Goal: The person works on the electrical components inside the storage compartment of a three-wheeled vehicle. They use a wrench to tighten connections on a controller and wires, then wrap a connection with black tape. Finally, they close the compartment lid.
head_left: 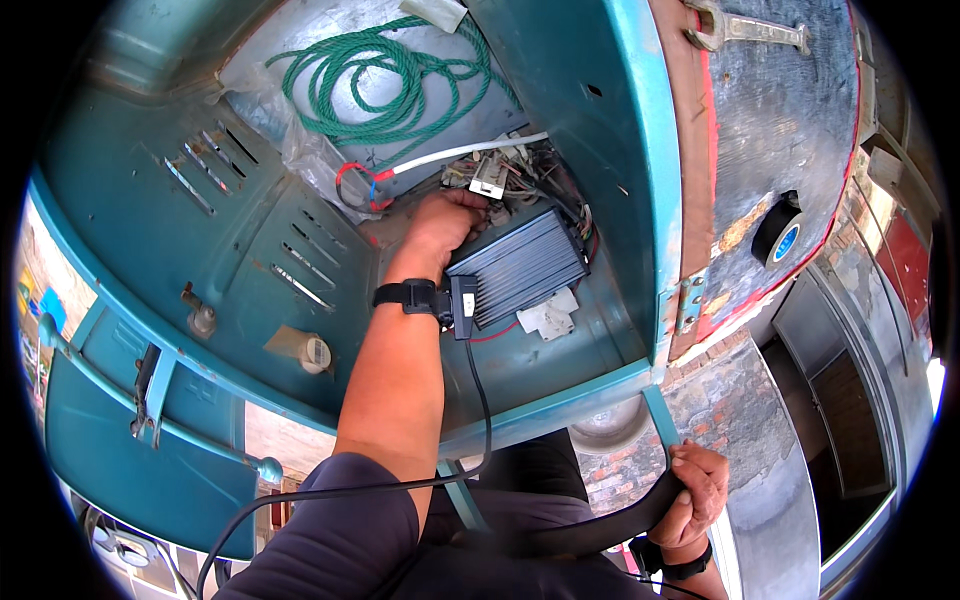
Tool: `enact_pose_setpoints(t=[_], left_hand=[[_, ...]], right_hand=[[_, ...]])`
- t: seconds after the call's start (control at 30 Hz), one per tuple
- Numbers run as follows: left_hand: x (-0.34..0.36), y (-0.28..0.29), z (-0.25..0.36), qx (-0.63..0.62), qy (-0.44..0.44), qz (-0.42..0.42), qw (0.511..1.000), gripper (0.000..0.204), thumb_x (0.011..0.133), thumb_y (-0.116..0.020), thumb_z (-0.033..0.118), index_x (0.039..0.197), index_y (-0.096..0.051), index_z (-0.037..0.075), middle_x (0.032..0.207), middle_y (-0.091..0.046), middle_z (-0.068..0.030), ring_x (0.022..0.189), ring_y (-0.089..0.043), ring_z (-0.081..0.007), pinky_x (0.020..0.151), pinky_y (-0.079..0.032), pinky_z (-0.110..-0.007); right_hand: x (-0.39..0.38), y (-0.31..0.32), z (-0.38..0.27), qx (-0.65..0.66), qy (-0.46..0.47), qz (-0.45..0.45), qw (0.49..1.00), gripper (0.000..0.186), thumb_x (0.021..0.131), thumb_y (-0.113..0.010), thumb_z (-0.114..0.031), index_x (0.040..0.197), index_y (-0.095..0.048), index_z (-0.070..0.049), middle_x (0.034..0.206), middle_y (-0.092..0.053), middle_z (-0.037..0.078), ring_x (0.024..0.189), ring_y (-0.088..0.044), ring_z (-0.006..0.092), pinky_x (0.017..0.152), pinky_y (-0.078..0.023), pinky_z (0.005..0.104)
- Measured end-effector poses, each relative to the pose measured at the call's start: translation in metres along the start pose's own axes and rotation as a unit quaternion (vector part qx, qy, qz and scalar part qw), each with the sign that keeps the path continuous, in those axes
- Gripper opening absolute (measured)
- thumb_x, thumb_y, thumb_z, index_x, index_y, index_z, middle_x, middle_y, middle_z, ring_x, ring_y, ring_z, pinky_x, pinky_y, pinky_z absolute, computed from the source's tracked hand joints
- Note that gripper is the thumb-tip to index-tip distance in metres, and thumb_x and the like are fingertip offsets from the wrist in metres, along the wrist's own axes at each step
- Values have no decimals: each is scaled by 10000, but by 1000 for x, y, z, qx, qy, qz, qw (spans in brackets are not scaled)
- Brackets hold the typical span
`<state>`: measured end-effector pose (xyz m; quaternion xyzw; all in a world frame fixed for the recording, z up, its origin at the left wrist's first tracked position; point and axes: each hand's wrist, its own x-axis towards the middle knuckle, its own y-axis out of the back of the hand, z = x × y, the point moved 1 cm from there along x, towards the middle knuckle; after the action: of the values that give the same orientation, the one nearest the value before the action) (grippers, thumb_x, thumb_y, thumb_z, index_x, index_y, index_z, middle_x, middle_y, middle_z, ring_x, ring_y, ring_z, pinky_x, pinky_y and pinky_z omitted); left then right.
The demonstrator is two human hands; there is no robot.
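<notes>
My left hand (pixel 446 226) reaches into a teal metal compartment (pixel 560 411). Its fingers are curled and partly hidden beside a white plug connector (pixel 488 178) and a tangle of wires; what they pinch cannot be made out. Just below the fingers lies a dark finned metal box (pixel 520 266). A small black device (pixel 463 302) on a cable sits at my left wrist. At the lower right, my right hand (pixel 697 492) is closed around the end of a black curved band (pixel 610 528), where it meets a teal bar (pixel 660 418).
Green rope (pixel 375 85) lies coiled at the back, near a white cable (pixel 465 151) with red and blue ends. Crumpled clear plastic (pixel 312 160) lies beside it. On the right ledge are a wrench (pixel 755 30) and black tape (pixel 777 230). A tape roll (pixel 316 354) sits at left.
</notes>
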<state>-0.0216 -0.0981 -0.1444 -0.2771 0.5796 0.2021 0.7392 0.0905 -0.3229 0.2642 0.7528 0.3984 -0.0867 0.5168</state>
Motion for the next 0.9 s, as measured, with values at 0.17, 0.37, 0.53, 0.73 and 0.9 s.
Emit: enact_pose_setpoints(t=[0.17, 0.37, 0.53, 0.73, 0.9], left_hand=[[1, -3, 1, 3, 0, 12, 1000, 211, 832, -639, -63, 1019, -728, -23, 832, -717, -67, 677, -636, -145, 615, -515, -290], [1, 2, 2, -25, 6, 32, 999, 192, 852, -642, -63, 1029, -708, -31, 838, -708, -76, 683, -640, -152, 608, -512, -286], [-18, 19, 28, -55, -40, 143, 987, 240, 892, -628, -31, 1129, -669, -24, 908, -713, -75, 737, -652, -149, 626, -510, -284], [-104, 19, 69, -49, -89, 190, 977, 281, 935, -621, 27, 1213, -629, -16, 1050, -710, -81, 834, -663, -141, 686, -511, -274], [-233, 31, 90, -1, -423, 229, 877, 222, 982, -574, -16, 1199, -622, -13, 1103, -703, -88, 965, -675, -143, 840, -528, -278]], right_hand=[[1, -1, -1, 3, 3, 7, 1000, 296, 864, -509, -170, 1027, -677, 12, 1007, -670, 235, 907, -651, 360, 917, -542, 509], [3, -2, -2, -1, 15, 6, 1000, 304, 870, -500, -168, 1034, -675, 19, 1008, -672, 237, 905, -652, 360, 916, -546, 502], [0, -2, 1, -9, 34, 8, 999, 316, 964, -454, -207, 1104, -654, -5, 1014, -676, 210, 944, -655, 332, 937, -531, 484], [2, -3, 2, -22, 90, 32, 995, 326, 864, -472, -67, 1108, -668, 24, 1035, -673, 233, 913, -654, 363, 831, -552, 441], [2, -5, 3, -12, 106, 39, 994, 336, 882, -472, -54, 1142, -671, 24, 1017, -657, 209, 908, -632, 351, 810, -526, 418]])
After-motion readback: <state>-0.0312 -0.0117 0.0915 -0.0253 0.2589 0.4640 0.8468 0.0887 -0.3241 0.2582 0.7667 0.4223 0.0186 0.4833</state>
